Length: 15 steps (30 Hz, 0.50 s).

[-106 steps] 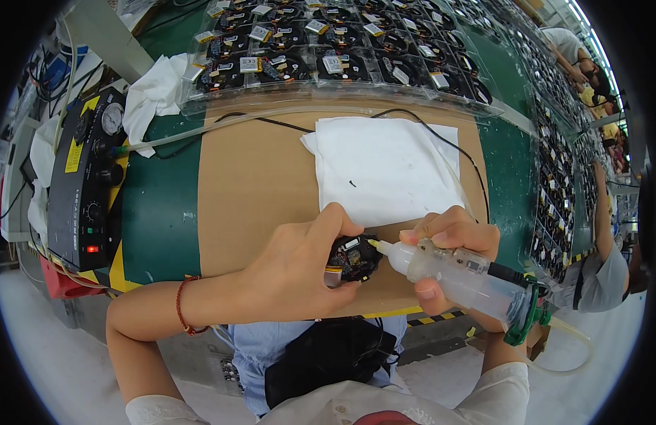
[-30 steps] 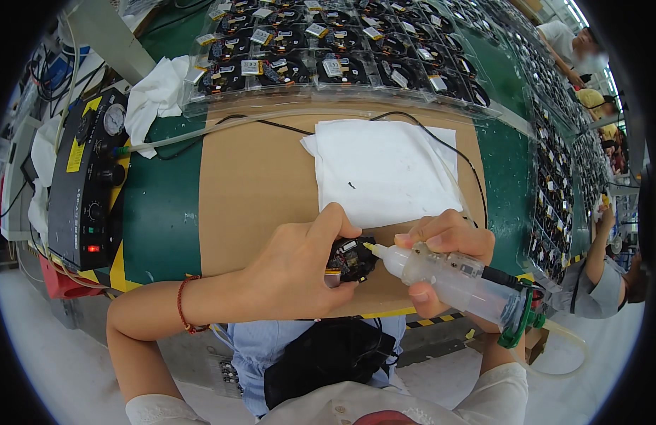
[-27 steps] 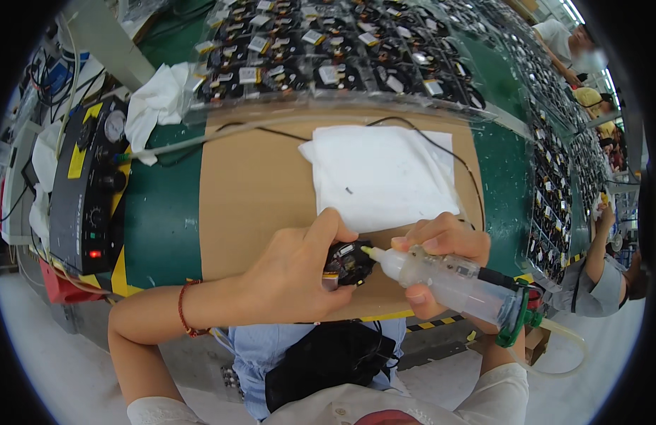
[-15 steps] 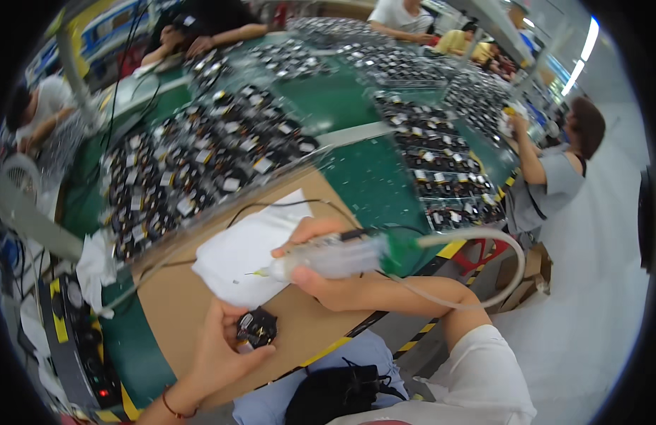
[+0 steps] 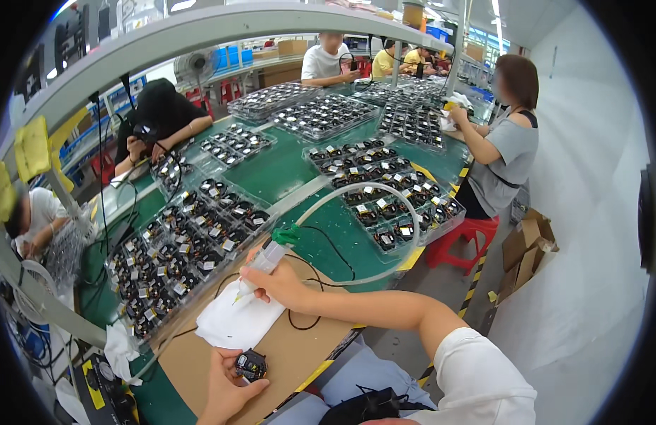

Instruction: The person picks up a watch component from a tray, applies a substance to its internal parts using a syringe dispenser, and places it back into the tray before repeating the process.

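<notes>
My left hand [image 5: 227,388] pinches a small round black component [image 5: 251,365] with tiny metal parts between thumb and fingers, just over the near part of a brown cardboard sheet [image 5: 179,374]. Higher up, my right hand [image 5: 277,282] is closed round a clear dispensing syringe [image 5: 270,256] with a green cap and a pale air hose [image 5: 416,225]. Its thin needle points down and to the left, over a folded white cloth or paper [image 5: 218,320] with small dark marks. The needle is apart from the black component.
Clear trays [image 5: 183,251] of similar black components lie beyond the cardboard; another stack [image 5: 385,188] stands to the right. A black cable [image 5: 335,248] loops by my right hand. A control box [image 5: 105,386] is at lower left. A co-worker [image 5: 509,134] sits on the right.
The view has tilted up, bringing more of the bench into sight. The syringe has turned more upright, its needle now over the white sheet. My left hand still holds the black component.
</notes>
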Each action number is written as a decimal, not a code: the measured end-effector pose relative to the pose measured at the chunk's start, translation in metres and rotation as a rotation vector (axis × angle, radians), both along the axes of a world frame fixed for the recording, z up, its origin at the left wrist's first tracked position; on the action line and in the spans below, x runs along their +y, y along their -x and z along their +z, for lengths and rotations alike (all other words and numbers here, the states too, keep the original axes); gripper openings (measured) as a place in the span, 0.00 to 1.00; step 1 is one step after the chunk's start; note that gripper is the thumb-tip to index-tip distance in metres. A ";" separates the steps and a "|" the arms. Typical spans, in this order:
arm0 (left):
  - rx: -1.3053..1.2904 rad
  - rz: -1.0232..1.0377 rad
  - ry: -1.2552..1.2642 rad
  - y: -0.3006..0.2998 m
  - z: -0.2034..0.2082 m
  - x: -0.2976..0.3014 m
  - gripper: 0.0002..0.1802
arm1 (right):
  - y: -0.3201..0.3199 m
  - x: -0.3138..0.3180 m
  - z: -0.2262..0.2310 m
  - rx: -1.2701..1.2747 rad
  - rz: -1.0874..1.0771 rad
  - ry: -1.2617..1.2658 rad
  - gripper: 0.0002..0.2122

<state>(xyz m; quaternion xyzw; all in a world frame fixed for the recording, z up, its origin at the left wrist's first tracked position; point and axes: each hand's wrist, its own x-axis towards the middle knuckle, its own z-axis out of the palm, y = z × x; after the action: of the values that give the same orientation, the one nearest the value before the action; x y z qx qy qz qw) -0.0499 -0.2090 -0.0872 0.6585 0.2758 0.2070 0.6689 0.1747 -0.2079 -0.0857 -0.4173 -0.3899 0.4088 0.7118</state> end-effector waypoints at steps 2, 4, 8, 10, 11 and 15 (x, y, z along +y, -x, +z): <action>-0.016 -0.019 -0.048 -0.002 -0.002 0.000 0.36 | -0.009 0.002 0.002 0.055 0.053 0.025 0.10; -0.010 -0.025 -0.067 -0.002 -0.002 -0.002 0.35 | -0.017 0.006 0.001 0.108 0.110 0.052 0.10; -0.028 -0.043 -0.083 -0.002 -0.001 -0.003 0.35 | -0.032 0.016 -0.004 0.341 0.210 0.180 0.10; -0.029 -0.049 -0.076 -0.002 -0.001 -0.003 0.35 | -0.037 0.018 -0.004 0.384 0.232 0.172 0.11; -0.028 -0.048 -0.087 -0.001 -0.001 -0.002 0.34 | -0.039 0.019 -0.004 0.415 0.220 0.186 0.11; -0.008 -0.061 -0.050 0.000 0.002 -0.001 0.34 | -0.044 0.022 -0.007 0.483 0.207 0.186 0.12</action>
<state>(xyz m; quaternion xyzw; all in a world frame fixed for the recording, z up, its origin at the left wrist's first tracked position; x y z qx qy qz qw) -0.0503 -0.2102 -0.0847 0.6823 0.2477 0.1957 0.6594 0.2183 -0.1857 -0.0926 -0.3292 -0.2103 0.6011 0.6972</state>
